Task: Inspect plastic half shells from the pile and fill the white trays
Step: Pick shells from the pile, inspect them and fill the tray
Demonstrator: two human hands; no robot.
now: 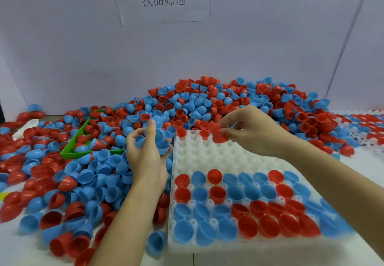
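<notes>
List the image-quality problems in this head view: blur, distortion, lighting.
Head view: wide-angle bending curves the wall seams and stretches the white tray toward the corners; shells along the tray's near right edge smear; the right hand and its red shell look slightly soft; the left hand is sharper; lighting is even, shadows faint, no strong glare.

Two hands [148,157], one white tray [207,155] in front, one green tray [68,153], shells beyond counting.

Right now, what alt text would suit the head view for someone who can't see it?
A person's right hand pinches a red half shell over a partly filled white tray, while the left hand holds blue half shells. A pile of red and blue shells surrounds them.
</notes>
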